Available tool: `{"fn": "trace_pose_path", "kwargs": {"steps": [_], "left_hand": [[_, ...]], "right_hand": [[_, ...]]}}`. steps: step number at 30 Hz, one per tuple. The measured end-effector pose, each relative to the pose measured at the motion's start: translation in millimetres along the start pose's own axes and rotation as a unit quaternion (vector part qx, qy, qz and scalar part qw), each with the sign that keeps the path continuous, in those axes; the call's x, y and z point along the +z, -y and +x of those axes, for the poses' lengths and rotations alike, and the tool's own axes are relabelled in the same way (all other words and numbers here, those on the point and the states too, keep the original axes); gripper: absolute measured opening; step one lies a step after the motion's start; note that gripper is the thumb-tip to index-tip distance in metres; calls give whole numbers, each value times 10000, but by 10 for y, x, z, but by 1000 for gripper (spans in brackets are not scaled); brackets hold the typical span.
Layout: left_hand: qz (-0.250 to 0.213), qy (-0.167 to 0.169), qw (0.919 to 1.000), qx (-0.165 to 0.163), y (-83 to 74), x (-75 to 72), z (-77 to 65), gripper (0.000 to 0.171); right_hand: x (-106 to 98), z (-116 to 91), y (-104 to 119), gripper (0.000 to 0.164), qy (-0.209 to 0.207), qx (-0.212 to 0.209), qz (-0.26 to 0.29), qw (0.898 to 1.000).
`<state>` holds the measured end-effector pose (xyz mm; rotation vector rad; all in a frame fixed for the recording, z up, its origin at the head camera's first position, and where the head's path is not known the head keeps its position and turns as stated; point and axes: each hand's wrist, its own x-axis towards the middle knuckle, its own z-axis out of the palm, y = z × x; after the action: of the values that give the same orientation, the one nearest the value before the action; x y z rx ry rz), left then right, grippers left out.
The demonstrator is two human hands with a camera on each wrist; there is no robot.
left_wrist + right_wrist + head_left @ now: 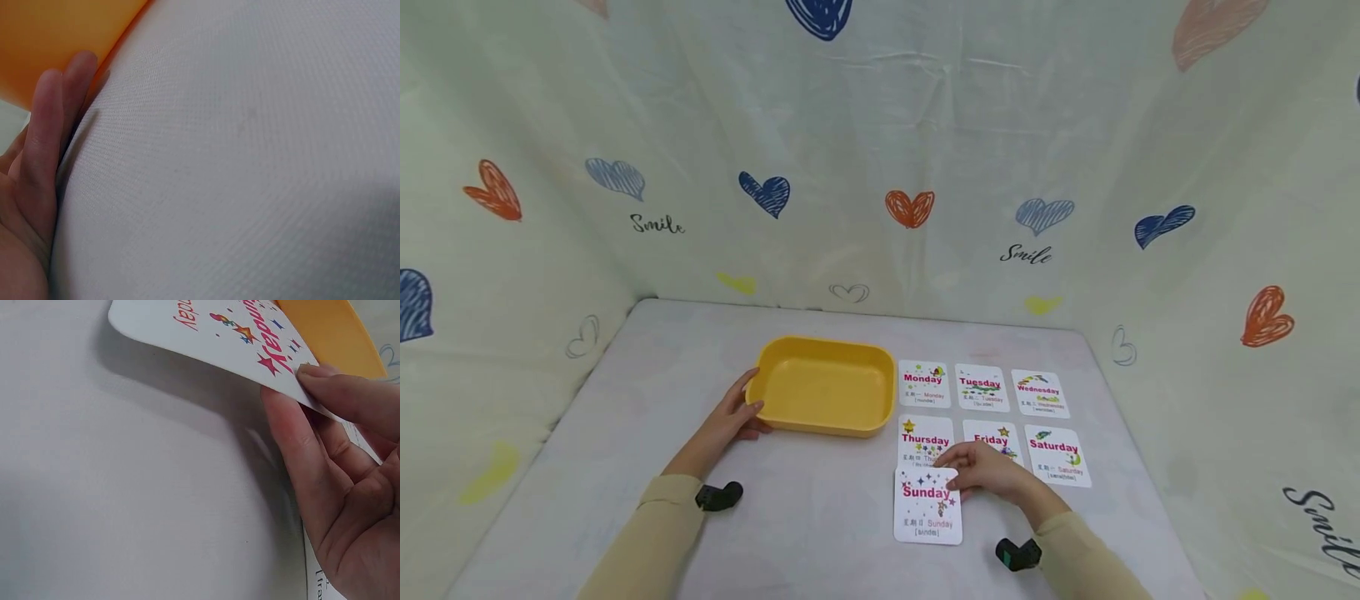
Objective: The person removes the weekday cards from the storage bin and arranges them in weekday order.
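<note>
In the head view my right hand (988, 473) pinches a white Sunday card (927, 527) by its upper right side. The right wrist view has the thumb on the printed face of the Sunday card (215, 331) and fingers beneath it. The card is tilted, its near edge raised with a shadow below. Its top overlaps the Thursday card (917, 433) in the head view, and my hand partly covers the Friday card (988, 433). My left hand (730, 421) rests at the left end of a yellow tray (827, 428), with straight fingers (45, 125) against its outer wall.
Monday (922, 398), Tuesday (982, 400) and Wednesday (1040, 403) cards lie in a row right of the tray. The Saturday card (1060, 467) ends the second row. A white cloth covers the table (820, 517); a heart-printed curtain (850, 125) surrounds its back and sides.
</note>
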<state>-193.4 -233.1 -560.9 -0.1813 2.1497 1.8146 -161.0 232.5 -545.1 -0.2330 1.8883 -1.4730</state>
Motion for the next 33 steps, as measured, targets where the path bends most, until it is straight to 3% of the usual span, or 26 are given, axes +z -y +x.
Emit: {"fn": "trace_pose_path", "kwargs": {"steps": [6,14,24,31,33], "left_hand": [[34,-58,10000,55,-24,10,-26,75],[-87,-55,9999,55,-82,47,-86,76],[83,-311,9995,8,-91,65,-146,81],[379,-686,9969,49,-154,34,-258,82],[679,-866,9938,137,-188,22,-308,78]], "right_hand": [[93,-17,-2,29,-508,-71,-704,9962],[232,-64,-33,26,-1333,-215,-1862,9732],[248,-124,-45,26,-1341,-657,-2577,9546],[265,-114,-41,26,-1257,-726,-2662,9529],[271,-110,-44,26,-1224,-735,-2662,9533]]}}
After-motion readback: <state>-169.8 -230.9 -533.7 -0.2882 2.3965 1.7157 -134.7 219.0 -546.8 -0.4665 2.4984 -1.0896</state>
